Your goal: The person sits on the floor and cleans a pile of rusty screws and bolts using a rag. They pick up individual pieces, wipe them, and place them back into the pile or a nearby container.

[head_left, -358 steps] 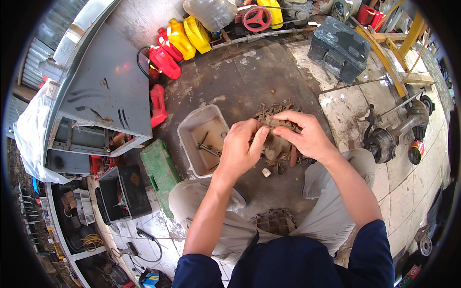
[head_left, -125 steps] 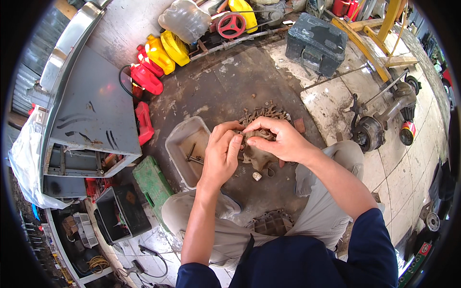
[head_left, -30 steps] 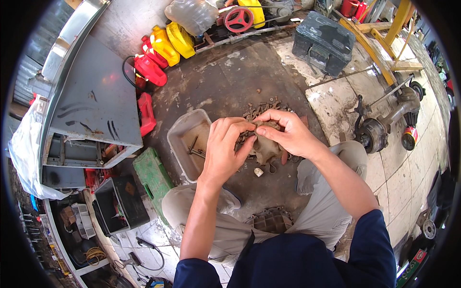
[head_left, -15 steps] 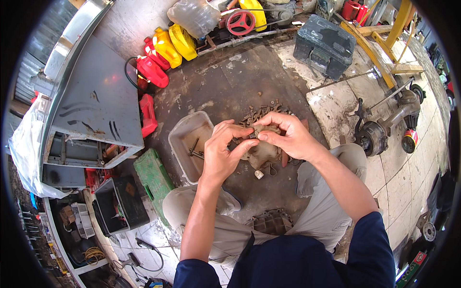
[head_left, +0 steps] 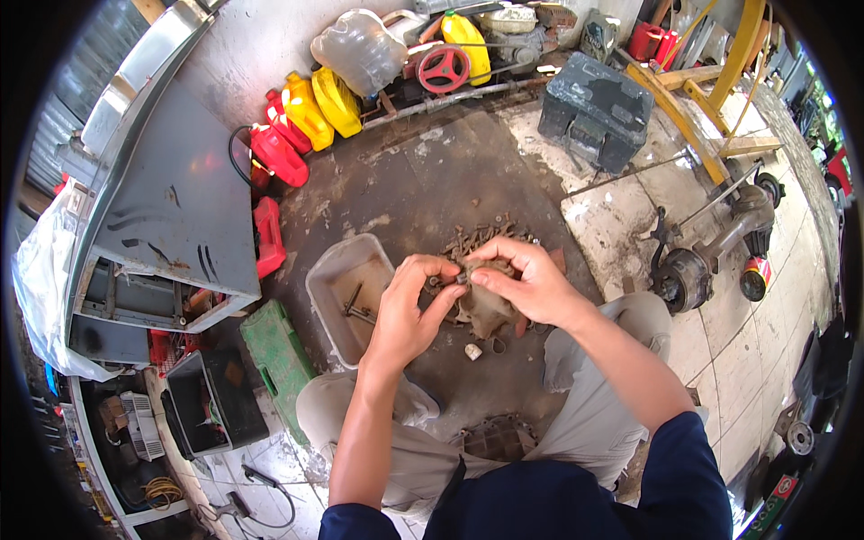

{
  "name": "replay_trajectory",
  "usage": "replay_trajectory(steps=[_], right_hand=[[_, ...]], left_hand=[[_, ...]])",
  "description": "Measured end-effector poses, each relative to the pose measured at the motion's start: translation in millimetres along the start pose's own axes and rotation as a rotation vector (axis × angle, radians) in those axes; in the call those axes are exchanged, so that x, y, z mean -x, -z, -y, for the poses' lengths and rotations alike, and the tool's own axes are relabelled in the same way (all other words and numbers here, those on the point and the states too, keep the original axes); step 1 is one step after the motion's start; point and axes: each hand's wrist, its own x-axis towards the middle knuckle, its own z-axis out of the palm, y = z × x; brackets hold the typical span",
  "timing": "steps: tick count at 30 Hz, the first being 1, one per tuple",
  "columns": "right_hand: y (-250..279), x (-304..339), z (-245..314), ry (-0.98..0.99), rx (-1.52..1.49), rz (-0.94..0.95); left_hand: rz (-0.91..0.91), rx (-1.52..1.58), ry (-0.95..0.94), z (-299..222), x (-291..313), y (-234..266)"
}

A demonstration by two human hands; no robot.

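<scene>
Stained workshop floor (head_left: 423,184), left hand (head_left: 404,310) pinching small dark part (head_left: 462,279), right hand (head_left: 531,283), grip clamped on brown cloth (head_left: 486,310)

L hand's (head_left: 405,306) forefinger is bent more than 0.5 s ago, its tip & thumb tip now either side of a small dark pc (head_left: 462,278), in clearer view just left of R hand's (head_left: 531,286) thumb; 1 s ago fingers mostly covered that spot. View's tipped up a bit too, so more of far wall (head_left: 270,40) & gray container (head_left: 598,36) there shows.
</scene>
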Motion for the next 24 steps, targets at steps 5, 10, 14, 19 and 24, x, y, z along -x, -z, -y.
replay_trajectory(steps=[5,10,14,19,24], right_hand=[[2,3,8,-0.072,-0.030,0.042],[2,2,4,-0.041,-0.036,0.061],[3,2,2,-0.029,-0.045,0.060],[1,0,-4,0.041,-0.033,0.006],[-4,-2,-8,-0.032,-0.009,-0.047]], left_hand=[[0.045,0.049,0.055,-2,2,0],[0.072,0.062,0.046,-1,5,-1],[0.055,0.076,0.015,-1,6,-1],[0.021,0.122,0.025,-4,2,-9],[-0.027,-0.084,-0.085,1,0,-3]])
